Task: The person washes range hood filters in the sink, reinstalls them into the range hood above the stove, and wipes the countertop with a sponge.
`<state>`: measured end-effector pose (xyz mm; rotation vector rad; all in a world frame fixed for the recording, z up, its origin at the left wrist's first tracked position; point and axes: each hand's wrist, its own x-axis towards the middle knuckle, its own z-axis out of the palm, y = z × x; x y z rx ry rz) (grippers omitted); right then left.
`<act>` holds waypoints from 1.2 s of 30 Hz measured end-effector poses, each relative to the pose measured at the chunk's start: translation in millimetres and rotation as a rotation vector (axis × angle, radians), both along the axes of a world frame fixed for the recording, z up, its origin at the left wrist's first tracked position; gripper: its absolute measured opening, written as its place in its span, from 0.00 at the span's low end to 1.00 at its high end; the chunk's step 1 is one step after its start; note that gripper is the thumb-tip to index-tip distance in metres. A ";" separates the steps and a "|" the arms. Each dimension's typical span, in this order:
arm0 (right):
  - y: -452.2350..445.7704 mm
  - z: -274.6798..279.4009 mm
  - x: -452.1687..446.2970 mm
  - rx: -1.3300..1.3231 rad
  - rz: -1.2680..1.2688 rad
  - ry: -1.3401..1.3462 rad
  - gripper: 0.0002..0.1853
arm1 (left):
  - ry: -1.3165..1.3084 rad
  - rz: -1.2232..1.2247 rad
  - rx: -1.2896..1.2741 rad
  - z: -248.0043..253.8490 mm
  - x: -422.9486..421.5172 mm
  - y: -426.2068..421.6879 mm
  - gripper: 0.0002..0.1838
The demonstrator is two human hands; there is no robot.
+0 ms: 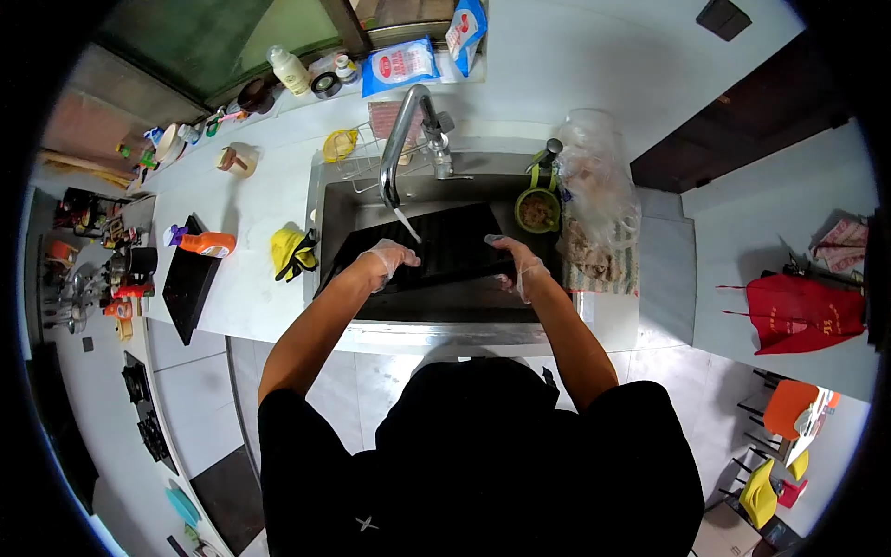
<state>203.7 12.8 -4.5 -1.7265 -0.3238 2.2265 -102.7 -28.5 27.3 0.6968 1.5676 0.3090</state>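
A flat black panel (444, 234) lies tilted in the steel sink (436, 314), with water running onto it from the curved tap (405, 130). My left hand (391, 264), in a clear plastic glove, is closed at the panel's front left part; some of its fingers are hidden. At the panel's right end, my right hand (516, 265), gloved the same way, grips the edge with its thumb on top. A green strainer basket (537, 211) holding food scraps hangs in the sink's right corner, just beyond my right hand.
Yellow and black gloves (293, 252) lie left of the sink. Farther left are an orange bottle (208, 244) and another black panel (188, 292). On the right, a clear plastic bag (599, 186) lies above a striped cloth (603, 269). Blue-and-white packets (399, 67) stand behind the tap.
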 end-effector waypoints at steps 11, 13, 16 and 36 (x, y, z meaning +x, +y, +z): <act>45.3 44.2 -70.5 0.107 0.033 0.315 0.27 | -0.242 0.396 -0.086 22.1 -34.7 -30.3 0.13; 47.1 48.0 -90.1 0.100 0.059 0.316 0.21 | -0.339 0.423 -0.132 11.1 -48.8 -36.5 0.12; 45.1 40.9 -115.0 0.114 0.128 0.365 0.16 | -0.308 0.456 -0.140 -3.2 -61.9 -43.7 0.12; 30.8 37.5 -154.8 0.156 0.128 0.271 0.10 | -0.148 0.425 -0.080 -29.3 -95.0 -50.5 0.18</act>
